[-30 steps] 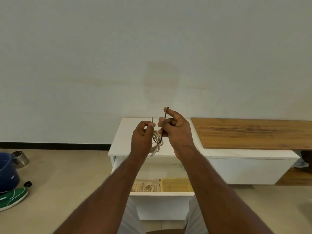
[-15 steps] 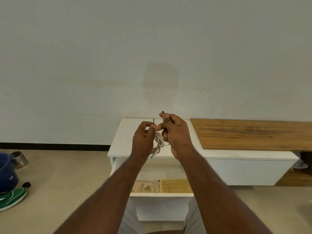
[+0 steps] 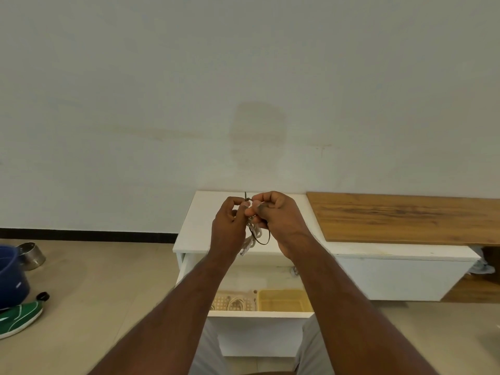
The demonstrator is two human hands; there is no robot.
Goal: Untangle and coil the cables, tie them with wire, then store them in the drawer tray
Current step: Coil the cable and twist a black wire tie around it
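Note:
Both hands are raised above the white cabinet (image 3: 200, 217). My left hand (image 3: 228, 226) grips a small coil of white cable (image 3: 250, 239), whose plug end hangs down below the fingers. A thin dark wire tie (image 3: 263, 240) loops around the coil. My right hand (image 3: 278, 220) pinches one end of the tie, and the other end pokes up between the thumbs. Below, the open drawer (image 3: 259, 313) holds a lattice tray (image 3: 224, 303) with a coiled cable in it, and a yellow tray (image 3: 284, 300) beside it.
A wooden board (image 3: 405, 217) lies on the low white unit at right. On the floor at left are a blue bucket (image 3: 10, 277), a steel pot (image 3: 31, 255) and a green shoe (image 3: 19, 318). A plain wall fills the background.
The right hand has brought its end of the tie down and to the left, against the left thumb. The tie's upright ends are now crossed close together, and its loop hangs lower.

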